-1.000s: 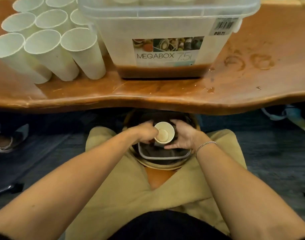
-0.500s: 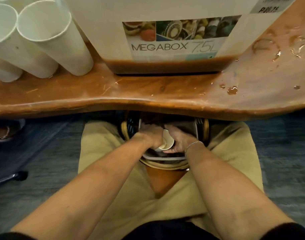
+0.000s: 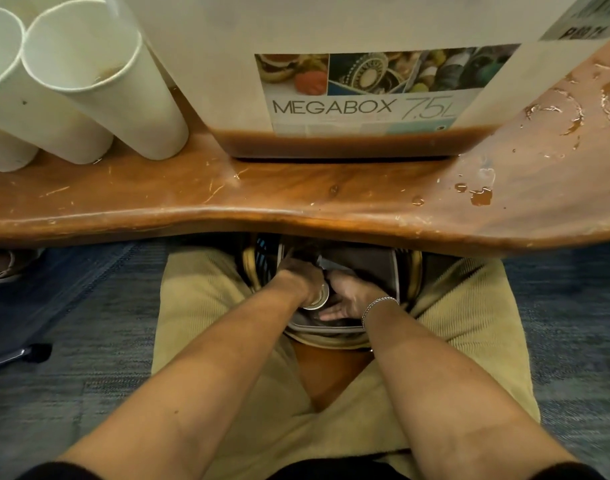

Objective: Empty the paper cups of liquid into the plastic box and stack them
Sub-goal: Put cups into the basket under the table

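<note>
Gripping a paper cup under wet wooden table, left hand; right hand straight-fingered.

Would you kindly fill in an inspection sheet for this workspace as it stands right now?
Surface: wooden table, scratched, with brown puddles and ring marks at its right end.
Job's things: plastic box on the table, brown liquid along its bottom; paper cups standing left of it; held cup below the table edge, over a dark container.
Clutter: tan cloth over the lap.
Hands: left hand grips the held cup; right hand lies beside it, its fingers' hold unclear.
Cables: nothing seen.
Surroundings: blue-grey carpet; a sandalled foot at left.
</note>
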A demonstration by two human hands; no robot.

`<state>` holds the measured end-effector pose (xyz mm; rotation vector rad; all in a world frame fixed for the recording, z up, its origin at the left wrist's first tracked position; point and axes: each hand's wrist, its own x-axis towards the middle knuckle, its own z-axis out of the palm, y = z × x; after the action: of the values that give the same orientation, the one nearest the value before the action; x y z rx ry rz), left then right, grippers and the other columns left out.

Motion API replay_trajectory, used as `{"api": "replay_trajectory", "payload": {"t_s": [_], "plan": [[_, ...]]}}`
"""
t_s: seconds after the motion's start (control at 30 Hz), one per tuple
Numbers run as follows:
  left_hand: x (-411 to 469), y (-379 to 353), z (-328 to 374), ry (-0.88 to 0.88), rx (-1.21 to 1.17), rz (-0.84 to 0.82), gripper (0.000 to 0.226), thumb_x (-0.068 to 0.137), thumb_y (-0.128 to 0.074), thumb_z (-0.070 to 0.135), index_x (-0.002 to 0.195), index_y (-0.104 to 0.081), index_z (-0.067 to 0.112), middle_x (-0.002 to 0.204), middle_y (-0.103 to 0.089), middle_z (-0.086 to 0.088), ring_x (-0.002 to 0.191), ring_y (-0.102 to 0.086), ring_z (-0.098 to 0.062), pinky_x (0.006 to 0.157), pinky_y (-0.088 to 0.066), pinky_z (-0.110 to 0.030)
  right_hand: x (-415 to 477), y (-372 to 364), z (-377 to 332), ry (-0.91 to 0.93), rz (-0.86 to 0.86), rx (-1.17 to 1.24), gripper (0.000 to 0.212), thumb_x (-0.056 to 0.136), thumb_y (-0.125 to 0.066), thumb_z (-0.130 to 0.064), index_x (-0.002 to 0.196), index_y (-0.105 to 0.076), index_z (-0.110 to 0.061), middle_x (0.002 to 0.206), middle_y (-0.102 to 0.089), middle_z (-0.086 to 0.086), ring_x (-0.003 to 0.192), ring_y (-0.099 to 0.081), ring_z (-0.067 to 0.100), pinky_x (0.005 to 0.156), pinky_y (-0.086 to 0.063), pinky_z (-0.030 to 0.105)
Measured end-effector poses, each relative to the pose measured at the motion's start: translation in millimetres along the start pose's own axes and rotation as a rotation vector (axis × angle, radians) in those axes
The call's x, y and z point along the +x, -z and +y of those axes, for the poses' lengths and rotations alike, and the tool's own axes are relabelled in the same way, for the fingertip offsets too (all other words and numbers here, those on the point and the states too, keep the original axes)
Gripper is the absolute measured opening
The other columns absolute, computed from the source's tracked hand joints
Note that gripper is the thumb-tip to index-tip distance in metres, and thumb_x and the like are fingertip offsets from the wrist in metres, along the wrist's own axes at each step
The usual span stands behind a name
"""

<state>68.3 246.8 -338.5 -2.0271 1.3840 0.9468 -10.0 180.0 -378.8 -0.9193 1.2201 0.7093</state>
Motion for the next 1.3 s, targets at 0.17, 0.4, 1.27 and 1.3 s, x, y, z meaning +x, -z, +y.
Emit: {"api": "replay_trajectory", "payload": {"t_s": [0.17,0.4,1.27,1.3], "plan": [[5,3,-1,0.01,-0.078,0.004,0.041,0.1,-0.049,0.019,0.141,-0.052,0.014,0.144,-0.056,-0.011,0.131,-0.053,-0.029,0.112,-0.04,-0.042,-7,7,-1,0.052,0.074,-0.078,0.033,0.104,-0.039,-0.048,0.108,-0.053,-0.019,0.091,-0.059,0.007,0.097,-0.064,0.037,0.085,-0.055,0.041],[-6,17,2,0.032,-0.151,0.124,0.033,0.096,-0.054,0.015,0.128,-0.063,0.013,0.135,-0.062,-0.01,0.126,-0.058,-0.027,0.104,-0.043,-0.038,-24,9,-12,0.199,0.207,-0.294,0.028,0.104,-0.04,-0.034,0.114,-0.058,-0.015,0.117,-0.059,0.013,0.099,-0.061,0.033,0.089,-0.056,0.045],[-237,117,42,-0.119,-0.355,0.656,0.022,0.098,-0.053,0.029,0.11,-0.07,0.021,0.105,-0.071,-0.003,0.095,-0.067,-0.024,0.084,-0.055,-0.04,-312,6,26,0.869,0.829,-1.16,0.025,0.093,-0.052,-0.036,0.113,-0.062,-0.023,0.109,-0.067,0.004,0.097,-0.064,0.026,0.085,-0.055,0.043],[-248,131,43,-0.136,-0.358,0.676,0.02,0.099,-0.053,0.029,0.101,-0.07,0.02,0.099,-0.071,-0.002,0.091,-0.066,-0.023,0.081,-0.054,-0.037,-331,7,22,0.885,0.83,-1.162,0.023,0.091,-0.053,-0.035,0.109,-0.062,-0.022,0.104,-0.067,0.004,0.093,-0.063,0.026,0.084,-0.056,0.043]]}}
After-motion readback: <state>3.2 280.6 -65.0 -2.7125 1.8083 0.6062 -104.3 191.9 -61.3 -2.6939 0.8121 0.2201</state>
